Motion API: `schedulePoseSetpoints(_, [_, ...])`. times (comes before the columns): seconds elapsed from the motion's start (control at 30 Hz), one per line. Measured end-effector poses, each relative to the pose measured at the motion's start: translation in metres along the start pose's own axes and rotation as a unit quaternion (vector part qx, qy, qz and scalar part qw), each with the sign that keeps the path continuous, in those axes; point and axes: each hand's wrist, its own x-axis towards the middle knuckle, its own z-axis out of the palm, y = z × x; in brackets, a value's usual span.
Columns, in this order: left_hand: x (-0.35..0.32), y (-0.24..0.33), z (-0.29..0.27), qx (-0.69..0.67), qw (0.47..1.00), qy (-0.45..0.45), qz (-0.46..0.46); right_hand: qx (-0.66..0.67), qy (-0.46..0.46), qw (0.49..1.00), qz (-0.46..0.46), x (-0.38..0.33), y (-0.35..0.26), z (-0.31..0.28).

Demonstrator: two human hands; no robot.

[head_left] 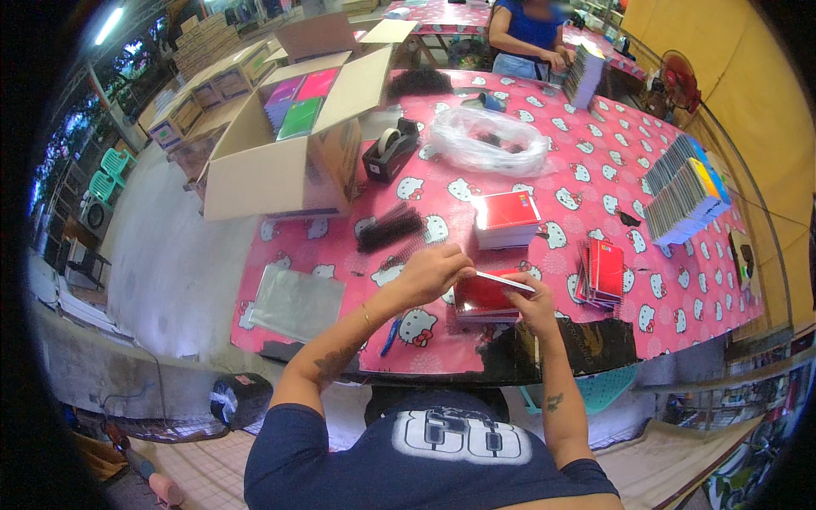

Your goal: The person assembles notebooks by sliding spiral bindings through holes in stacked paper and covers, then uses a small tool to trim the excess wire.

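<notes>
In my right hand (534, 304) is a thin red notebook (503, 281), its white page edge turned up, the fingers closed on its right end. My left hand (438, 272) is pinched at the notebook's left end; what lies between those fingertips is too small to make out. Just below the held notebook sits a red-covered stack (484, 297). Beyond my hands stands a taller stack of red notebooks (507, 219). A bundle of black spiral coils (389, 228) lies to the left, past my left wrist.
An open carton (280, 178) with colored notebooks stands at the left, beside a tape dispenser (391, 151). A plastic bag (489, 140), red spiral notebooks (605, 270) and long notebook rows (687, 200) share the table. Clear sleeves (297, 302) lie front left. A person (527, 38) works across.
</notes>
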Motion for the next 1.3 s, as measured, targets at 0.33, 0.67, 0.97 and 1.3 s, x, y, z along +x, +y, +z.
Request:
schedulePoseSetpoints(0.33, [-0.061, 0.021, 0.113, 0.297, 0.937, 0.173, -0.068, -0.015, 0.000, 1.000, -0.024, 0.007, 0.010, 0.002])
schedulePoseSetpoints(0.67, [0.000, 0.024, 0.003, 0.093, 0.989, 0.115, 0.000, -0.010, -0.016, 1.000, -0.020, 0.012, 0.007, -0.006])
schedulePoseSetpoints(0.97, [0.010, 0.012, 0.004, 0.038, 0.997, 0.066, 0.013, -0.005, -0.018, 1.000, -0.023, 0.010, 0.013, -0.008])
schedulePoseSetpoints(1.3, [0.010, 0.015, 0.012, 0.285, 0.954, 0.095, 0.019, 0.007, -0.003, 1.000, -0.020, 0.007, 0.008, -0.004])
